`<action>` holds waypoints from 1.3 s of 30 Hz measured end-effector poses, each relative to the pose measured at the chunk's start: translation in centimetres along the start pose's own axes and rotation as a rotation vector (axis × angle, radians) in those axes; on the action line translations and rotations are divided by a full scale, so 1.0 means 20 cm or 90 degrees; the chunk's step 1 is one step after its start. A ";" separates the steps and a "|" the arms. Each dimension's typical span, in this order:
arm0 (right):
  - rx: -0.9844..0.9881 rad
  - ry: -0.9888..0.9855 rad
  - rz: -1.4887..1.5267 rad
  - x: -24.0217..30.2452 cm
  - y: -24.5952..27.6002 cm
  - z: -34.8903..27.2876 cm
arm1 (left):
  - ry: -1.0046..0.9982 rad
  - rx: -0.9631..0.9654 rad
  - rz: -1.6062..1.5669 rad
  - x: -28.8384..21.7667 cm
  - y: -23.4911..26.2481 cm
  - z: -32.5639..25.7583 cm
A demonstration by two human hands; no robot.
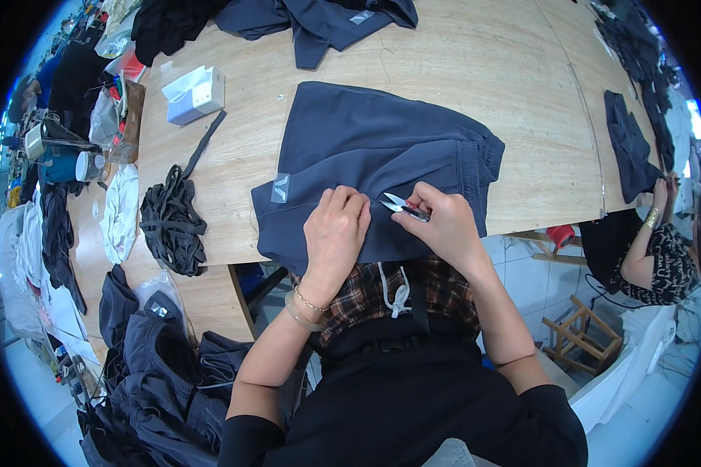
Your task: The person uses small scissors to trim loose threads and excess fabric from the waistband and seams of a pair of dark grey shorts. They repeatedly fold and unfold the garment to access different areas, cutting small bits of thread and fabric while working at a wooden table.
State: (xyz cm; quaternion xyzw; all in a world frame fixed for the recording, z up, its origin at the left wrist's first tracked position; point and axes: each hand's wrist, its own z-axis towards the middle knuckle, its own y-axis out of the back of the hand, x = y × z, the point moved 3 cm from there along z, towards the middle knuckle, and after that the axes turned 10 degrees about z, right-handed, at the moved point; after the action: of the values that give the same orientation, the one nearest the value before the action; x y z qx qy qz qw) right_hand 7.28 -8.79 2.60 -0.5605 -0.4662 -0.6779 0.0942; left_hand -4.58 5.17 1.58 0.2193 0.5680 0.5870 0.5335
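Note:
A pair of dark blue-grey shorts (358, 128) lies on the wooden table before me, its gathered elastic waistband (475, 175) toward the right. A small clear sticker (280, 187) with a dark mark shows near the left hem. Curled fingers of my left hand (339, 226) pinch the cloth along a seam. My right hand (448, 226) is closed round a pair of thread snips (401, 204) with a little red on the handle. Their pointed blades are slightly apart and face left, just above the cloth, close to my left fingers.
At the left are a tissue box (196, 95), a bundle of dark strips (171, 222) and a heap of dark garments (160, 373). More dark clothing (319, 23) lies at the far edge. A wooden stool (580, 335) and another person (654, 257) are at the right.

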 end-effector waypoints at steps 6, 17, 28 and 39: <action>0.004 0.062 -0.017 0.02 -0.05 0.00 | 0.041 -0.018 -0.081 0.04 -0.03 -0.02; 0.057 0.041 -0.091 0.08 -0.10 0.04 | 0.050 -0.041 -0.107 0.06 -0.03 -0.01; 0.057 0.054 -0.115 0.10 -0.13 0.06 | 0.071 -0.038 -0.149 0.07 -0.02 -0.02; -0.406 -0.041 0.211 -0.38 0.54 0.03 | 0.496 -0.105 -0.144 0.94 0.25 -0.35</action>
State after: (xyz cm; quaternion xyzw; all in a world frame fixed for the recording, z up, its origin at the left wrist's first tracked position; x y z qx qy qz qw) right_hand 17.39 -17.32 1.90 -0.6504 -0.1367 -0.7472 0.0082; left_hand -18.73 19.65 -2.17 -0.1267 0.6993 0.6071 0.3556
